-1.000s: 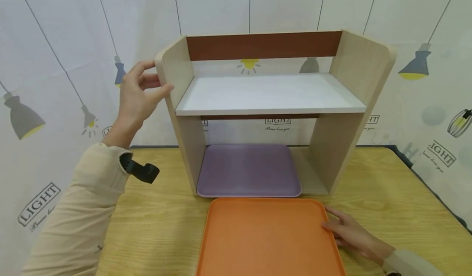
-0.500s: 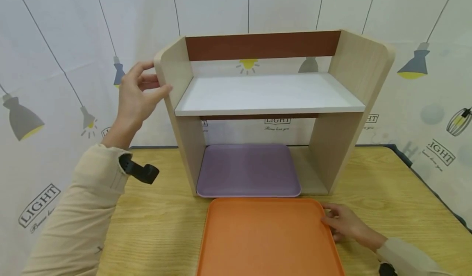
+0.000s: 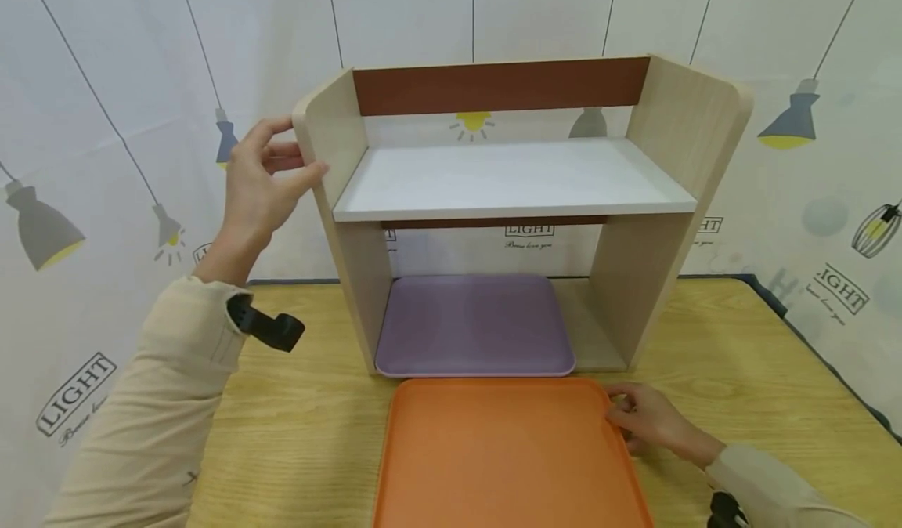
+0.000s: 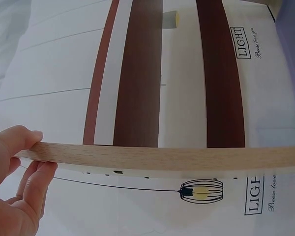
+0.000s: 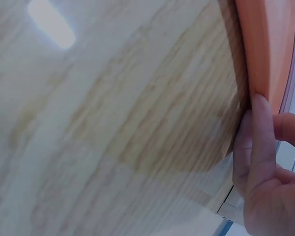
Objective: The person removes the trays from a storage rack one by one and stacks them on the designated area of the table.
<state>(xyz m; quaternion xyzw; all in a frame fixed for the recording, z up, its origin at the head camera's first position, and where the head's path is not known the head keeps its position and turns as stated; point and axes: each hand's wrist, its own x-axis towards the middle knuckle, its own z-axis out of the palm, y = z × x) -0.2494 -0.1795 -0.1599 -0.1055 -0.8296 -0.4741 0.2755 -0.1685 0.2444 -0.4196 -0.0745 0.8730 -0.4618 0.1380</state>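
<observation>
A small two-level wooden shelf [image 3: 515,179] stands on the table, with a white middle board and brown back rails. Upper left, my left hand [image 3: 257,183] grips the front edge of its side panel. The left wrist view has the thumb on one face of that panel [image 4: 177,158] and the fingers on the other. A purple tray [image 3: 475,326] lies on the lower level, towards the left. Just in front of it is a larger orange tray [image 3: 503,453], cut off by the frame's bottom. My right hand [image 3: 658,418] pinches its far right corner; some fingertips are hidden.
The yellow wood-grain table [image 3: 747,356] extends to both sides of the shelf. Behind it hangs a white backdrop [image 3: 148,58] printed with lamps. A black strap [image 3: 271,324] sticks out from the left cuff.
My right hand and the orange tray have shifted slightly left, the hand also a little towards the shelf. My left hand keeps its hold. Shelf and purple tray look unmoved apart from slight camera drift.
</observation>
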